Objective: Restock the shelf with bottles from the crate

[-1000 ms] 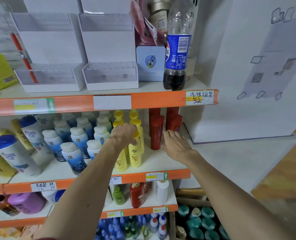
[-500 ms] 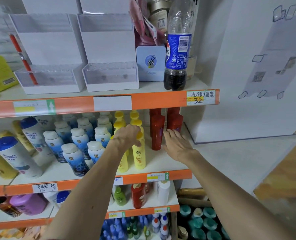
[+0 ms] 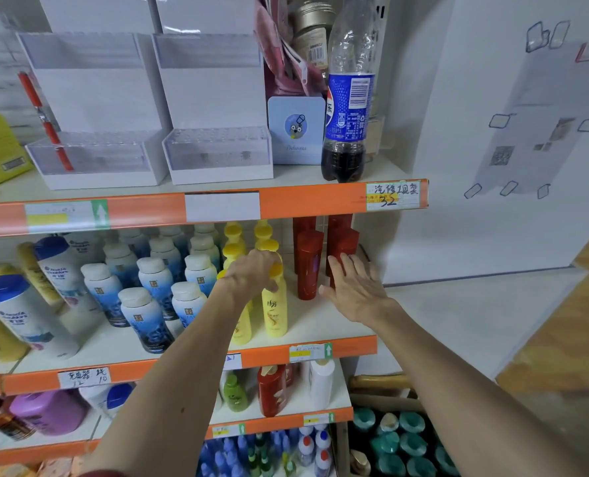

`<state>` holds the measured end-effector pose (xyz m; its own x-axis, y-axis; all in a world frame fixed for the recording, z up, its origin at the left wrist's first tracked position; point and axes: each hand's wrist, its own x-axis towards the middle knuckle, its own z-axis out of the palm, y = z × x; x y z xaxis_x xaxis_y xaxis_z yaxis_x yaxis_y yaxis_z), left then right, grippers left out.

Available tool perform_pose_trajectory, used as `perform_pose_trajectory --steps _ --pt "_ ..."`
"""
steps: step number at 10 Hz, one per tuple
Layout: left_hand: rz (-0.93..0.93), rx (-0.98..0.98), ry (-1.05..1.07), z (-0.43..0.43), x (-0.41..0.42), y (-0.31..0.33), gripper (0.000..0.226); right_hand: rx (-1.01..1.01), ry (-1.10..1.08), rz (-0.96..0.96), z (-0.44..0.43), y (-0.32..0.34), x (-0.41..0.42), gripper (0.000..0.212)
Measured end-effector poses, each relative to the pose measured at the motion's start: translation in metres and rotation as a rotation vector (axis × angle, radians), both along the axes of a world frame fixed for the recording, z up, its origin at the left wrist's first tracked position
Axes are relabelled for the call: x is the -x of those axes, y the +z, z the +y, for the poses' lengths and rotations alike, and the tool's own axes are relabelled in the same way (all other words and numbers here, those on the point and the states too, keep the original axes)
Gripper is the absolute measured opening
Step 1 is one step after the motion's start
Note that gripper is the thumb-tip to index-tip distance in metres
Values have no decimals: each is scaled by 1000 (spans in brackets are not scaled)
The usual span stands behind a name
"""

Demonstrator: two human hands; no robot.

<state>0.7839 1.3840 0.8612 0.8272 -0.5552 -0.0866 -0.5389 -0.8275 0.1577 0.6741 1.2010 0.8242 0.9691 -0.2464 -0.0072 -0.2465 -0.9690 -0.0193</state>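
One yellow bottle [image 3: 275,311] under left hand [image 3: 251,273], tag [image 3: 392,196] "32", perhaps Pepsi bottle [image 3: 349,108]

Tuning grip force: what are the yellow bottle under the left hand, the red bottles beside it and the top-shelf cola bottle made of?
Yellow bottle: probably opaque plastic, satin; soft highlights, printed front. Red bottles: likely plastic too; smooth, opaque, a faint sheen down the side. Cola bottle: clear thin plastic, probably PET; see-through above the dark drink, blue film label.
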Motion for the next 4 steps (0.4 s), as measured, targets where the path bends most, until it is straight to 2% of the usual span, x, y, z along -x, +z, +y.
perform_pose_trajectory --steps 4 --pt "20 58 19 3 -4 -8 63 -4 -5 -28 6 -1 4 69"
